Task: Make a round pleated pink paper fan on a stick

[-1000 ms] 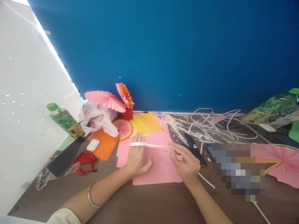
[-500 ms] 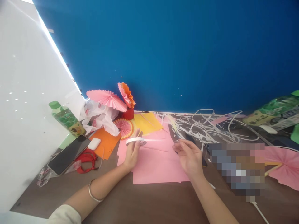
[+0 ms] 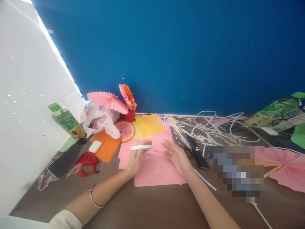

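Note:
My left hand (image 3: 133, 163) is closed around a narrow roll of white tape (image 3: 141, 147), seen nearly edge-on, above the pink paper sheets (image 3: 159, 175). My right hand (image 3: 178, 157) hovers over the right part of these sheets, fingers spread and pointing toward the roll. Nothing shows between its fingers. Behind the roll lie a yellow sheet (image 3: 150, 125) and a pleated pink paper rosette (image 3: 125, 130) with an orange-yellow rim.
Left are orange paper (image 3: 107, 148), a white case (image 3: 95, 146), a phone (image 3: 69, 158), red bands (image 3: 88, 163) and a bottle (image 3: 68, 122). Right are a long dark tool (image 3: 197, 153), white paper strips (image 3: 202, 127) and a pink pleated fan (image 3: 286, 165). A blue panel (image 3: 166, 57) stands behind.
My right hand has moved left toward the roll, and its fingers have spread. The tape strip that stretched rightward from the roll no longer shows. The roll has tilted to nearly edge-on.

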A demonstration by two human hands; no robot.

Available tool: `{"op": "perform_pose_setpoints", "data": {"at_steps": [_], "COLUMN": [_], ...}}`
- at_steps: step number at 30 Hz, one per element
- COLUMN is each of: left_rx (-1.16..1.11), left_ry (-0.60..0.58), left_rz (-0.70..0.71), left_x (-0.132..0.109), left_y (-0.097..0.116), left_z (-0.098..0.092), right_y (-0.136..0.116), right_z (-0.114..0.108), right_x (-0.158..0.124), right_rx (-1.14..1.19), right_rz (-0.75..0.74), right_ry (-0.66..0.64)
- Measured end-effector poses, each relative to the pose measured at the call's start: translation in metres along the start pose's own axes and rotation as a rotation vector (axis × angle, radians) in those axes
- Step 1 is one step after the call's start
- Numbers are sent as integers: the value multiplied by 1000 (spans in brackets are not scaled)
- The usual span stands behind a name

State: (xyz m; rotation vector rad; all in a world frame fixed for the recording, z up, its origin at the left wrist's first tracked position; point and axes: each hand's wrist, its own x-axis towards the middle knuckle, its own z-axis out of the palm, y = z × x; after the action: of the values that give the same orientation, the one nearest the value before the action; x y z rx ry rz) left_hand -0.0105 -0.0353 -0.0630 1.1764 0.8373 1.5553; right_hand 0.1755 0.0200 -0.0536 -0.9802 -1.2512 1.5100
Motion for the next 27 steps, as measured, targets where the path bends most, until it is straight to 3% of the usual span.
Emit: {"op": "perform_pose_setpoints", "data": {"at_steps": [4,7,9,12,15,19,27], "left_rx": [-127,-207,-229,-194,-115,-65,-9], "left_ry": [18,20,21,-17,-77,-115,31], "left_rz": [-91,-135,-152,-130,-74,-7,36], "left_x": [1,3,3,5,7,10,20], "left_y": [11,27,37,47,55,68,75], "left_z": [7,14,16,16,13,9,11], "right_y": [-7,-18,-26,-34,-38,-39,-56], "right_z": [2,4,6,9,10,6,-10], "right_x": [-5,-9,-11,-15,-18,-16,-24], "right_rx": [-214,-343,-352,-310,-301,-337,-547], "right_rz": [-3,-94,-157,-124,-68,-152,-328], "right_ry": [-155,-296,-390,-466,-443,-319,-138]}}
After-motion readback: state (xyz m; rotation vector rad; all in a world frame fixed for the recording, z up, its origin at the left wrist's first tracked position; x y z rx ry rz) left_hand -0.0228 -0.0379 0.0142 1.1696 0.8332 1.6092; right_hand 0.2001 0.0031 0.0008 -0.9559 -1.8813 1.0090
